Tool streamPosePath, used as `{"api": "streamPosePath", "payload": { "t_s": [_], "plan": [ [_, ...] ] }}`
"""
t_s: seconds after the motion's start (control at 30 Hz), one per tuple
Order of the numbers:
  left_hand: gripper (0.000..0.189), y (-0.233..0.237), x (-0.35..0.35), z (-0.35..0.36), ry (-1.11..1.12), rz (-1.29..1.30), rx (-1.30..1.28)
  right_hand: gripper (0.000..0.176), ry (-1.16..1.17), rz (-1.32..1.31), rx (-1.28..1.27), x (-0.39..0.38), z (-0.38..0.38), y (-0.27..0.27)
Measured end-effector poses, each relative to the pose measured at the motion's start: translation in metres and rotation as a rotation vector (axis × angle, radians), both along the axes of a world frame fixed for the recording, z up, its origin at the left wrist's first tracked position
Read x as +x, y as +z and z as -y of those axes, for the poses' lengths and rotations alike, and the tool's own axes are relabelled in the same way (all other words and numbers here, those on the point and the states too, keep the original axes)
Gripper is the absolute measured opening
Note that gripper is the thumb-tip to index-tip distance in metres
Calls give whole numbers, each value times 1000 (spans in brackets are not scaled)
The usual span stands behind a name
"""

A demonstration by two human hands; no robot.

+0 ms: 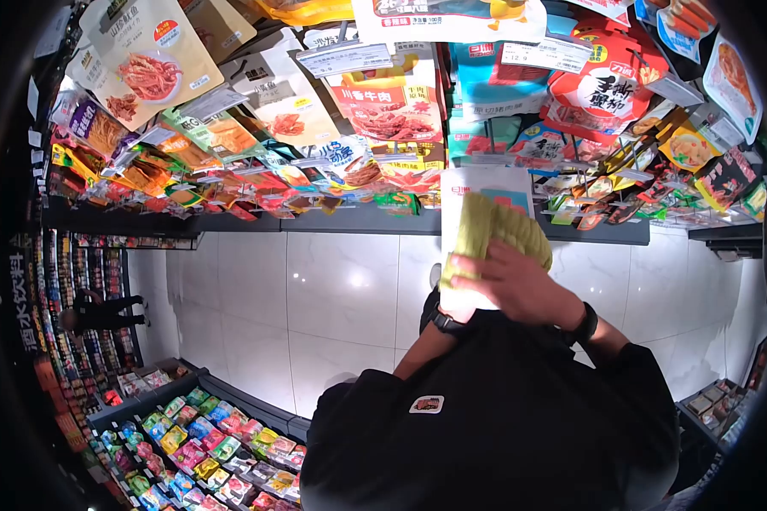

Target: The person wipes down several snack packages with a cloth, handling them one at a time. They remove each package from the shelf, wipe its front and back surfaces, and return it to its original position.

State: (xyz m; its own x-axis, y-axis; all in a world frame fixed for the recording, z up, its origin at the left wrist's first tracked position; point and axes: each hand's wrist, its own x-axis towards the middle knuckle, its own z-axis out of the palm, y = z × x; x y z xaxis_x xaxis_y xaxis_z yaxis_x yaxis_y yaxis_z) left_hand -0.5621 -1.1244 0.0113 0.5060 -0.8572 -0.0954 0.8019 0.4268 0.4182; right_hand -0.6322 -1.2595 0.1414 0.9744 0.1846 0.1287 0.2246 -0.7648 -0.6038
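Observation:
My right hand (516, 281) is closed on a yellow-green cloth (494, 230), which lies folded against a white snack bag (453, 198) with red and blue print. The bag is in front of my body, just below the hanging packets. My left hand (458, 304) is at the bag's lower end, mostly hidden behind my right hand and the cloth; its fingers do not show clearly. Both wrists wear dark bands.
Snack packets (388, 102) hang on hooks with price tags above a dark shelf edge (332, 220). Pale floor tiles (341, 285) lie below. A low display (217, 439) of colourful packets is at lower left. Another person (102, 312) is at far left near shelves.

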Motion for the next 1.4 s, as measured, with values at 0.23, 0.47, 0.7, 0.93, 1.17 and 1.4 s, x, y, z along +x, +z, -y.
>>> {"api": "streamPosePath", "payload": {
  "t_s": [0.23,0.47,0.7,0.93,1.17,1.4],
  "plan": [
    [51,-7,2,14,-99,-157,-119,44,-9,113,-148,-2,16,-8],
    [50,2,11,20,-136,-217,-167,50,-21,58,-132,-11,21,-7],
    [50,22,29,35,-203,-373,-292,46,-181,18,-147,-21,43,11],
    [56,7,18,27,-134,-201,-111,46,-103,62,-189,-39,26,2],
    [57,10,19,23,-174,-243,-123,53,-385,116,-186,-50,48,1],
    [58,12,19,23,-198,-266,-129,54,-122,40,-114,-65,38,0]
  ]
}}
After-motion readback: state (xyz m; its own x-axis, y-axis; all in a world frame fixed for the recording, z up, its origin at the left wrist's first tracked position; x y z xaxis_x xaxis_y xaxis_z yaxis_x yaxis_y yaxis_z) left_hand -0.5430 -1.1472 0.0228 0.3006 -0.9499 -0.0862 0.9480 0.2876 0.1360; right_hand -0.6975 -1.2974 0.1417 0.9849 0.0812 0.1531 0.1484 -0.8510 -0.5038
